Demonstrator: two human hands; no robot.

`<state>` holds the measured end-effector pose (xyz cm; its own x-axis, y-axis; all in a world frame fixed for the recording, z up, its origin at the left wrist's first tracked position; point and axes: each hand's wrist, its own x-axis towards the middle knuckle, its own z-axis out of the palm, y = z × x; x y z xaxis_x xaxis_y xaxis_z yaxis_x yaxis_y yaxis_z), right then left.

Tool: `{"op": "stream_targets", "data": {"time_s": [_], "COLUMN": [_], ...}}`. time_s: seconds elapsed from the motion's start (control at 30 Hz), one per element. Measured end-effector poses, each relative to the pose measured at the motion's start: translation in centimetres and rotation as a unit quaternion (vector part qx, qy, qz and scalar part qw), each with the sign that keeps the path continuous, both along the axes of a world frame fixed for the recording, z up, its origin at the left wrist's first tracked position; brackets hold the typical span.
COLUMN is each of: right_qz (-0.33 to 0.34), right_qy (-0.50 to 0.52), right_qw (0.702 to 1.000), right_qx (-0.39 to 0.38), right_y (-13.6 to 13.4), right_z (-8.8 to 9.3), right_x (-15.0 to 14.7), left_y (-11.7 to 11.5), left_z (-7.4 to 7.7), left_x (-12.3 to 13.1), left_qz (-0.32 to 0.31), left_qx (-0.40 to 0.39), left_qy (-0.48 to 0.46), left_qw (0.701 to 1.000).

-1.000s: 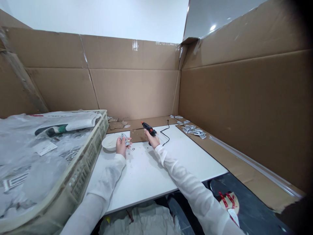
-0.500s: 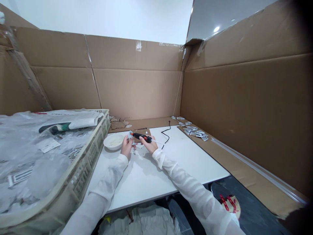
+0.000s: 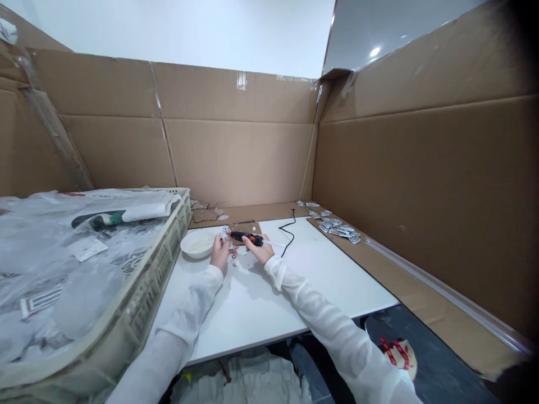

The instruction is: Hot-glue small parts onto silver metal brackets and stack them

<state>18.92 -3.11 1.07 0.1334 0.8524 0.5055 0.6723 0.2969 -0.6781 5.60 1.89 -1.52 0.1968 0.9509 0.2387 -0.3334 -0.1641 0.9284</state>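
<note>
My right hand (image 3: 257, 251) grips a black glue gun (image 3: 246, 237) with an orange tip, laid sideways with the tip pointing left. The tip sits against a small silver metal piece (image 3: 225, 233) pinched in my left hand (image 3: 220, 252). Both hands hover over the white table (image 3: 295, 269), close together. The gun's black cord (image 3: 287, 233) trails back across the table. A small white bowl (image 3: 197, 243) stands just left of my left hand.
A beige plastic crate (image 3: 138, 303) heaped with clear plastic bags fills the left side. A pile of silver metal pieces (image 3: 339, 227) lies on cardboard at the back right. Cardboard walls (image 3: 236, 157) enclose the table on three sides.
My right hand swung the glue gun from upright down and left until its tip met the metal piece. My left hand stayed put, holding that piece.
</note>
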Motion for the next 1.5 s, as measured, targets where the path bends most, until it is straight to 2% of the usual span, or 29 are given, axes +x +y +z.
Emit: {"op": "stream_targets", "data": {"time_s": [0.4, 0.77, 0.9, 1.03, 1.13, 1.23, 1.33, 1.5], "right_qz": [-0.025, -0.040, -0.050, -0.074, -0.103, -0.148, -0.178, -0.147], "right_qy": [0.007, -0.015, -0.054, -0.127, -0.151, -0.104, -0.012, 0.112], "right_qw": [1.000, 0.999, 0.997, 0.989, 0.983, 0.983, 0.984, 0.982], "right_qx": [-0.007, -0.014, -0.016, -0.018, -0.016, -0.017, -0.006, 0.036], "right_y": [0.5, 0.1, 0.2, 0.3, 0.3, 0.5, 0.9, 1.5], "right_z": [-0.7, -0.1, 0.0, 0.0, 0.2, 0.4, 0.3, -0.4], "right_x": [0.1, -0.1, -0.1, -0.3, 0.0, 0.9, 1.9, 2.0], "left_y": [-0.4, 0.1, 0.1, 0.2, 0.3, 0.3, 0.2, -0.1], "left_z": [0.2, -0.2, -0.4, -0.6, -0.5, -0.1, 0.4, 0.7], "left_x": [0.1, 0.1, 0.2, 0.4, 0.4, 0.1, -0.3, -0.6], "left_qz": [-0.002, 0.001, 0.003, 0.024, 0.077, 0.120, 0.105, 0.109], "left_qx": [-0.009, -0.010, 0.001, 0.014, 0.008, 0.016, 0.027, 0.015], "left_qy": [-0.007, -0.009, -0.013, -0.015, -0.021, -0.030, -0.008, 0.071], "left_qw": [1.000, 1.000, 1.000, 1.000, 0.997, 0.992, 0.994, 0.991]}}
